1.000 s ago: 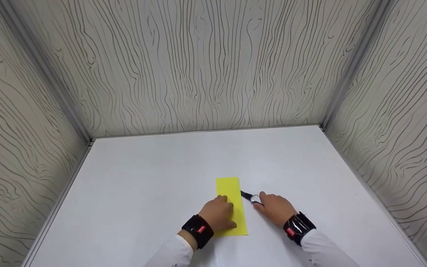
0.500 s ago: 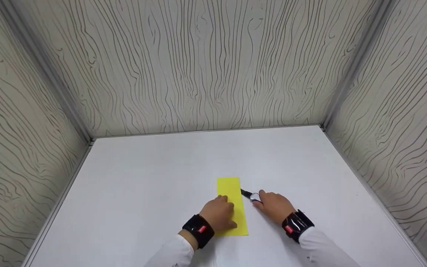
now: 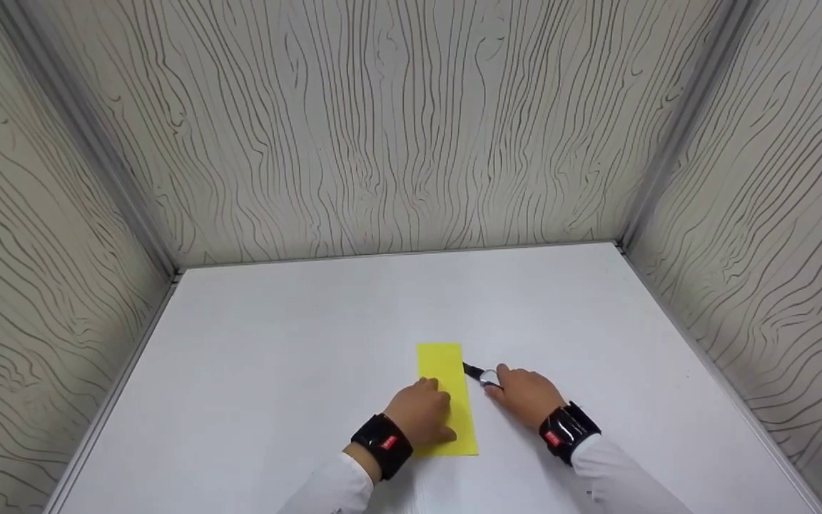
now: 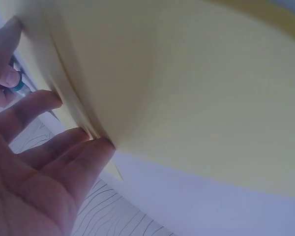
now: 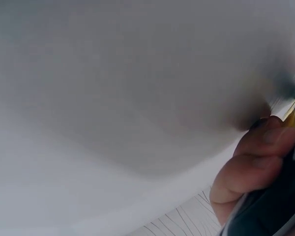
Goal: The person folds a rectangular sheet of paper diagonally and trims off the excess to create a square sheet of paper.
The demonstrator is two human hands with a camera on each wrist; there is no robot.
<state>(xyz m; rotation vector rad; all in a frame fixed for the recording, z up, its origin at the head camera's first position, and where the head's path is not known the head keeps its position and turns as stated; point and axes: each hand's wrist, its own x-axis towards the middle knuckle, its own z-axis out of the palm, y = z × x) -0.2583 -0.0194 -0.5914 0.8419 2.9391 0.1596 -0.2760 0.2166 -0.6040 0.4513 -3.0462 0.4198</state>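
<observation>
A folded sheet of yellow paper [image 3: 440, 361] lies upright as a narrow strip on the white table. My left hand [image 3: 419, 412] presses down on it, fingers spread across the left half and thumb towards the near end. Seen from the left wrist, the fingertips [image 4: 102, 147] touch the paper beside a raised fold. My right hand [image 3: 529, 395] grips a utility knife [image 3: 474, 372], its slim black front meeting the strip's right edge; the very tip is hidden there. In the right wrist view, curled fingers [image 5: 253, 167] wrap the dark handle [image 5: 268, 211].
The white tabletop [image 3: 297, 328] extends around the paper. Light panels with a wood-grain pattern [image 3: 382, 143] enclose it at the back and sides, joined by grey corner posts [image 3: 653, 164].
My right hand has slid slightly away from me and to the left, carrying the utility knife along the paper's right edge. The left hand stays put on the paper.
</observation>
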